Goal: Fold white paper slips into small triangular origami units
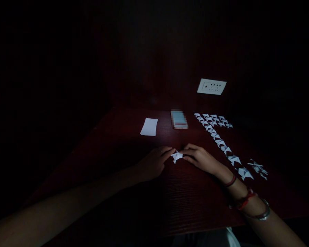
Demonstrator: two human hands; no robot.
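Observation:
A small folded white paper shape (176,156) with pointed corners lies on the dark red table, between both hands. My left hand (158,161) grips its left edge, the fingertips pressed on the paper. From the other side, my right hand (199,158) pinches the upper right part with thumb and fingers. Similar folded paper pieces (215,135) run in a slanting row to the right, with more rows grouped at the far end. A stack of blank white paper sheets (149,127) sits beyond my left hand.
A blurred phone-like device (179,119) lies behind the folded paper. Thin paper scraps (258,168) are heaped at the right, near the row. A white wall socket (211,86) is on the back panel. The table's front edge (208,230) shows below; the surroundings are very dark.

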